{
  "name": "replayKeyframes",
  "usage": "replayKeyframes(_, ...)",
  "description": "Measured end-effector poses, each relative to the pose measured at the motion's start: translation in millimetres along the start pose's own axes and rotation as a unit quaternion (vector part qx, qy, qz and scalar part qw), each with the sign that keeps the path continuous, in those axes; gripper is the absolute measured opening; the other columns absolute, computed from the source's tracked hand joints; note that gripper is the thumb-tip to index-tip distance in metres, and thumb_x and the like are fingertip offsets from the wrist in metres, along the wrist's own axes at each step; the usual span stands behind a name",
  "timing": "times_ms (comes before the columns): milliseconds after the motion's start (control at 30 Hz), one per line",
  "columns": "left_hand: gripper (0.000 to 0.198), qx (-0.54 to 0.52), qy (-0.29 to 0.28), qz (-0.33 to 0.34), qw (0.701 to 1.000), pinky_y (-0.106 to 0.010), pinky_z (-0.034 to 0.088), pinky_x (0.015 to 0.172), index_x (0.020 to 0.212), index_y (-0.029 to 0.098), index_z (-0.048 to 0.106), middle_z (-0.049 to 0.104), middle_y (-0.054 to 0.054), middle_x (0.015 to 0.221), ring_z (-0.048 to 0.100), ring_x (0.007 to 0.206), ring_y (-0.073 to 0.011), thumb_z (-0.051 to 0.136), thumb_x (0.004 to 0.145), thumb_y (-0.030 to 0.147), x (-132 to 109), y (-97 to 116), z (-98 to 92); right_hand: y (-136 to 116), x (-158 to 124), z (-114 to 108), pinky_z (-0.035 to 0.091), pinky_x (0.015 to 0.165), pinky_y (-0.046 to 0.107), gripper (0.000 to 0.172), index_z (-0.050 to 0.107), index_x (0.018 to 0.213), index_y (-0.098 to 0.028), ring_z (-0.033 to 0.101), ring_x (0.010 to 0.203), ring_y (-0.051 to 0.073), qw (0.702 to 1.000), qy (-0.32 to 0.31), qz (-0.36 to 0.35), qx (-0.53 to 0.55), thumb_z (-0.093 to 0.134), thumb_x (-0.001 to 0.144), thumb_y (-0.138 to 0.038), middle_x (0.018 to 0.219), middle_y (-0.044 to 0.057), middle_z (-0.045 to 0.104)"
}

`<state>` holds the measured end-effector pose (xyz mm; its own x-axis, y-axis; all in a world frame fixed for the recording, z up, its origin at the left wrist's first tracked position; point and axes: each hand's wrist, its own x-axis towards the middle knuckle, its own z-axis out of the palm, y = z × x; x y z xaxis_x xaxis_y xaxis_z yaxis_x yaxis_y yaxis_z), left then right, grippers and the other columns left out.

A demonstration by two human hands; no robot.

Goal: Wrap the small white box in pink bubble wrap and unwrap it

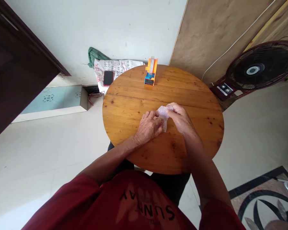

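Between my two hands, just above or on the middle of the round wooden table [124,111], is a crumpled, translucent pale-lilac sheet that looks like bubble wrap [162,112]. My left hand [149,125] has its fingers curled against the lower left part of the sheet. From the right, my right hand [179,117] pinches the sheet's upper edge between thumb and fingers. A loose end of the sheet hangs down between the hands. Whether anything is wrapped inside it is hidden.
An orange and blue tape dispenser [150,72] with a roll of clear tape stands at the table's far edge. Beyond the table's left edge, a dark phone-like object [108,78] lies on a printed white sack [124,65]. A large fan [254,70] stands at right.
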<state>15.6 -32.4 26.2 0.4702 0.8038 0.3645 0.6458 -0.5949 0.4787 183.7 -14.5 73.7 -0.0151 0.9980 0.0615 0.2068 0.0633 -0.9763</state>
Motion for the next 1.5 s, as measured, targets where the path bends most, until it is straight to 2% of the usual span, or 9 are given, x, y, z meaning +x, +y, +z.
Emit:
replayKeyframes(333, 0.024, -0.004, 0.046, -0.02, 0.999, -0.034, 0.048, 0.082, 0.108, 0.024, 0.076, 0.056, -0.009, 0.105, 0.05, 0.094, -0.0211, 0.059, 0.095, 0.035, -8.0, -2.6, 12.4, 3.7, -44.6, 12.0, 0.047, 0.072, 0.031, 0.015, 0.063, 0.088, -0.026, 0.059, 0.077, 0.018, 0.996, 0.057, -0.025, -0.069, 0.063, 0.089, -0.041, 0.082, -0.001, 0.066)
replayKeyframes(433, 0.025, -0.002, 0.052, -0.03, 0.998, -0.032, 0.048, 0.079, 0.106, 0.025, 0.077, 0.054, -0.009, 0.105, 0.05, 0.094, -0.0209, 0.057, 0.097, 0.037, -11.5, -3.8, 15.3, 7.7, -58.4, 23.0, 0.052, 0.085, 0.035, 0.015, 0.063, 0.095, -0.026, 0.067, 0.094, 0.021, 0.995, 0.09, -0.037, -0.033, 0.06, 0.093, -0.041, 0.102, 0.003, 0.074)
replayKeyframes(533, 0.026, 0.006, 0.059, -0.039, 0.997, -0.032, 0.047, 0.078, 0.106, 0.026, 0.076, 0.054, -0.009, 0.108, 0.05, 0.095, -0.0212, 0.056, 0.098, 0.041, -13.8, -4.5, 17.9, 13.2, -66.7, 31.5, 0.051, 0.096, 0.038, 0.013, 0.063, 0.097, -0.026, 0.068, 0.109, 0.022, 0.992, 0.107, -0.068, -0.013, 0.059, 0.096, -0.038, 0.115, 0.006, 0.074)
replayKeyframes(800, 0.019, -0.045, 0.102, -0.065, 0.992, -0.033, 0.052, 0.091, 0.108, 0.02, 0.065, 0.058, -0.009, 0.113, 0.057, 0.107, -0.0213, 0.06, 0.095, 0.034, -16.8, -1.9, 22.4, 20.8, -73.0, 32.6, 0.051, 0.103, 0.041, 0.012, 0.064, 0.1, -0.027, 0.068, 0.117, 0.023, 0.989, 0.118, -0.079, -0.047, 0.057, 0.097, -0.037, 0.118, 0.006, 0.075)
replayKeyframes(900, 0.038, -0.055, 0.131, -0.077, 0.987, -0.039, 0.05, 0.1, 0.125, 0.018, 0.057, 0.059, -0.013, 0.125, 0.057, 0.118, -0.025, 0.064, 0.09, 0.033, -15.5, -3.7, 20.6, 23.2, -74.2, 31.3, 0.049, 0.109, 0.044, 0.012, 0.065, 0.102, -0.029, 0.067, 0.12, 0.024, 0.987, 0.107, -0.093, -0.08, 0.056, 0.097, -0.037, 0.12, 0.005, 0.075)
replayKeyframes(1000, 0.054, -0.04, 0.104, -0.051, 0.992, -0.043, 0.045, 0.107, 0.142, 0.019, 0.048, 0.055, -0.016, 0.142, 0.053, 0.131, -0.0276, 0.062, 0.091, 0.028, -13.3, -6.8, 15.2, 26.5, -76.9, 31.9, 0.045, 0.115, 0.046, 0.012, 0.066, 0.1, -0.03, 0.065, 0.125, 0.024, 0.983, 0.103, -0.106, -0.111, 0.055, 0.097, -0.035, 0.121, 0.004, 0.076)
replayKeyframes(1133, 0.034, -0.022, 0.035, -0.006, 0.999, -0.043, 0.043, 0.108, 0.129, 0.019, 0.062, 0.06, -0.013, 0.142, 0.047, 0.141, -0.0287, 0.057, 0.095, 0.024, -10.5, -8.5, 7.7, 30.9, -81.0, 33.8, 0.044, 0.116, 0.046, 0.014, 0.068, 0.1, -0.028, 0.065, 0.125, 0.024, 0.977, 0.103, -0.134, -0.131, 0.055, 0.098, -0.033, 0.121, 0.007, 0.075)
replayKeyframes(1367, 0.029, -0.016, -0.013, -0.023, 1.0, -0.042, 0.048, 0.101, 0.12, 0.02, 0.065, 0.064, -0.012, 0.132, 0.063, 0.115, -0.0259, 0.059, 0.093, 0.024, -8.4, -7.4, 0.9, 33.7, -85.2, 35.2, 0.045, 0.116, 0.048, 0.021, 0.066, 0.113, -0.028, 0.061, 0.13, 0.023, 0.97, 0.085, -0.156, -0.167, 0.049, 0.101, -0.031, 0.129, 0.008, 0.071)
replayKeyframes(1500, 0.039, -0.047, -0.047, 0.02, 0.998, -0.042, 0.048, 0.106, 0.126, 0.019, 0.061, 0.062, -0.012, 0.135, 0.062, 0.122, -0.0274, 0.063, 0.087, 0.024, -9.9, -18.3, -8.1, 36.1, -85.1, 35.3, 0.046, 0.115, 0.05, 0.022, 0.067, 0.113, -0.026, 0.061, 0.13, 0.024, 0.959, 0.077, -0.195, -0.188, 0.048, 0.101, -0.026, 0.127, 0.011, 0.072)
